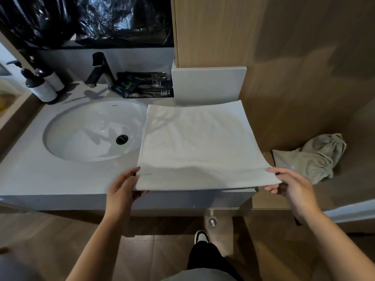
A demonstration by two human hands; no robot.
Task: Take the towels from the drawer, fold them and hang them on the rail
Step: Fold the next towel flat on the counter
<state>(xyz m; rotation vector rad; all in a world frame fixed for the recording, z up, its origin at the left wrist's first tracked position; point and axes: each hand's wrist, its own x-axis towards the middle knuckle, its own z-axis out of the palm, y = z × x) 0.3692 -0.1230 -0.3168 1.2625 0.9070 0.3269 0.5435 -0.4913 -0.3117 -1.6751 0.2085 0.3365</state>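
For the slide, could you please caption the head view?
Both hands, left hand and right hand, pinch a white towel's near corners on the counter beside the sink.

Pale grey bench [30, 175] w/ a white oval sink [60, 142] sunk into it, black drain [122, 139] near basin centre. Black tap [100, 69] stands at the back edge behind the sink. Back left: 2 pump bottles [43, 86], dark tops, pale bodies, side by side & touching or nearly so. Back, just right of tap: pile of black sachets/packets [142, 85] against a grey block [209, 86]. White towel [198, 142] lies flat on the bench's right part, just beside the sink rim, near edge at the bench front. Lower wooden ledge [345, 189] to the right carries a beige drawstring bag [312, 157].
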